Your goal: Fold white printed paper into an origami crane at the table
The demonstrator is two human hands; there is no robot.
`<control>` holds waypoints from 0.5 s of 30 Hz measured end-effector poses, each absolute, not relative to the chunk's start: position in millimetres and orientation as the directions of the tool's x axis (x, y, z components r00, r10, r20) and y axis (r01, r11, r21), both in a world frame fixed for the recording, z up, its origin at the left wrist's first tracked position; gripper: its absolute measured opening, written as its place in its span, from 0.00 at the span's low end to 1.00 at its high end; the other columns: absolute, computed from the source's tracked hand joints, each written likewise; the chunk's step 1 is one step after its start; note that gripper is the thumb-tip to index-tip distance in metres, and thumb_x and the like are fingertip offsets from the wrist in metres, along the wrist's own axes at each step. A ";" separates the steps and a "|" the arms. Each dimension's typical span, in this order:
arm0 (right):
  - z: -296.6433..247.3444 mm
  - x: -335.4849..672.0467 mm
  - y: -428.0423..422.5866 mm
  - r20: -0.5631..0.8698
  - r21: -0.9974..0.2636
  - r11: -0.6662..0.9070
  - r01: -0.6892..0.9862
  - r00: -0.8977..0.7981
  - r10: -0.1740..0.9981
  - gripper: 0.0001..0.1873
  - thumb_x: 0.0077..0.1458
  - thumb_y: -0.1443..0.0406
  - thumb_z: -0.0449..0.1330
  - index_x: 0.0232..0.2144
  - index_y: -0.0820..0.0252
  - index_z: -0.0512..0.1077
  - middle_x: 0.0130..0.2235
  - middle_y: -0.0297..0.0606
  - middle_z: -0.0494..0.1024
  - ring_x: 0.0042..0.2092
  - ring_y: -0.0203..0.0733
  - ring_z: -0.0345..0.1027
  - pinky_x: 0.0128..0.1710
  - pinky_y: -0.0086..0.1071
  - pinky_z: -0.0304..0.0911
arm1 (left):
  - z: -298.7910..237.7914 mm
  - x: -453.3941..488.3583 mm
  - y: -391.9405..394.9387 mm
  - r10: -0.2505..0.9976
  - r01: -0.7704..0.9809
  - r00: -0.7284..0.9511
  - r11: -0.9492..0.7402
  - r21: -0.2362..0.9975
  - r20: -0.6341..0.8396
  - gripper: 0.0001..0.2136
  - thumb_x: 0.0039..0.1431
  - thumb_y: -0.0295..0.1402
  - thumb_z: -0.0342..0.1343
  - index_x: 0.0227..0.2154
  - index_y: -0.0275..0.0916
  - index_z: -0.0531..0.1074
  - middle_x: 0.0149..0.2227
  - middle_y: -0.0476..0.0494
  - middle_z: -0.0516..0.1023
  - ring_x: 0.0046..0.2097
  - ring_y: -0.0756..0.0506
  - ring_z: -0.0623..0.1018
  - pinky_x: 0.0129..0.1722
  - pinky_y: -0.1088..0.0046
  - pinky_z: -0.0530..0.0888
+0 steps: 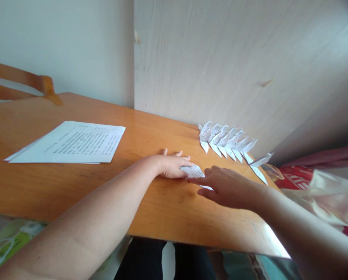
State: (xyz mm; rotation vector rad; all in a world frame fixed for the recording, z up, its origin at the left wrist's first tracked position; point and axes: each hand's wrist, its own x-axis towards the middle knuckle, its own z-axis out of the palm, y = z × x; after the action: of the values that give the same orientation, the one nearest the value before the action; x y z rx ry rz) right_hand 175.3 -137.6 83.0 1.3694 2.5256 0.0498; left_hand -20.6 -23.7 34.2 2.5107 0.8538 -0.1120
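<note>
A small folded piece of printed paper (193,170) lies on the table between my hands. My left hand (174,165) rests flat at its left end, fingers spread and thumb along the near edge. From the right, my right hand (223,186) reaches over the paper. Its index finger is stretched out and touches the paper near the left thumb; its own thumb is apart, by the paper's near edge. Part of the folded paper is hidden under both hands. Beyond them stands a row of several folded paper pieces (226,139), pointed and V-shaped, with one more (260,167) at the right end.
A stack of printed sheets (83,142) lies on the left of the wooden table (162,210). A wall panel (197,62) borders the far edge. Behind the left side is a wooden chair (47,87). Red and white bags (302,175) sit beyond the right edge.
</note>
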 end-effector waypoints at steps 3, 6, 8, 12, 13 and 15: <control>81.2 183.1 -138.6 -0.213 0.137 0.574 0.808 -0.542 0.813 0.22 0.65 0.57 0.53 0.60 0.40 0.68 0.39 0.42 0.75 0.40 0.47 0.70 0.39 0.39 0.61 | 35.5 -20.3 -24.4 0.546 0.596 0.801 -0.695 0.402 -0.244 0.28 0.59 0.49 0.49 0.64 0.65 0.56 0.71 0.56 0.46 0.72 0.35 0.39 0.61 0.33 0.29; 80.0 187.7 -143.1 -0.204 0.131 0.569 0.812 -0.540 0.817 0.22 0.65 0.58 0.53 0.60 0.40 0.68 0.40 0.42 0.75 0.41 0.47 0.69 0.38 0.39 0.62 | 36.4 -20.0 -25.1 0.548 0.599 0.799 -0.695 0.398 -0.246 0.29 0.59 0.49 0.49 0.65 0.65 0.54 0.71 0.56 0.45 0.72 0.34 0.39 0.60 0.32 0.30; 80.1 189.5 -147.8 -0.208 0.142 0.553 0.821 -0.521 0.828 0.21 0.65 0.58 0.53 0.59 0.40 0.68 0.40 0.42 0.74 0.41 0.48 0.69 0.38 0.40 0.62 | 36.7 -19.9 -25.4 0.549 0.599 0.799 -0.695 0.398 -0.246 0.29 0.60 0.49 0.49 0.65 0.64 0.54 0.71 0.56 0.45 0.72 0.33 0.39 0.59 0.31 0.29; 80.1 194.8 -159.9 -0.207 0.133 0.519 0.845 -0.488 0.848 0.19 0.65 0.60 0.53 0.57 0.43 0.70 0.42 0.42 0.74 0.43 0.49 0.69 0.41 0.41 0.63 | 38.1 -20.2 -26.8 0.549 0.601 0.798 -0.693 0.399 -0.249 0.29 0.60 0.48 0.49 0.65 0.63 0.55 0.71 0.55 0.45 0.72 0.33 0.38 0.59 0.31 0.29; 79.5 196.8 -163.1 -0.200 0.119 0.512 0.850 -0.485 0.851 0.19 0.65 0.60 0.53 0.57 0.43 0.70 0.42 0.42 0.74 0.44 0.49 0.68 0.41 0.42 0.63 | 38.8 -20.4 -27.4 0.550 0.602 0.797 -0.690 0.401 -0.249 0.29 0.60 0.48 0.50 0.65 0.64 0.55 0.71 0.56 0.45 0.72 0.33 0.38 0.59 0.31 0.29; 77.6 201.2 -169.1 -0.183 0.094 0.501 0.860 -0.480 0.858 0.20 0.65 0.60 0.53 0.58 0.45 0.69 0.43 0.42 0.74 0.45 0.50 0.68 0.42 0.42 0.64 | 40.8 -20.6 -28.7 0.552 0.603 0.796 -0.686 0.406 -0.249 0.29 0.60 0.47 0.50 0.64 0.64 0.55 0.71 0.56 0.45 0.72 0.33 0.38 0.59 0.30 0.29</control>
State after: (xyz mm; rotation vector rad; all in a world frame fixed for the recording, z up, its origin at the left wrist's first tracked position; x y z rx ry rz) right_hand 201.2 -169.1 77.6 1.4730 2.5382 -0.0153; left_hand -20.6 -28.7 40.8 2.5087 0.8621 -0.1465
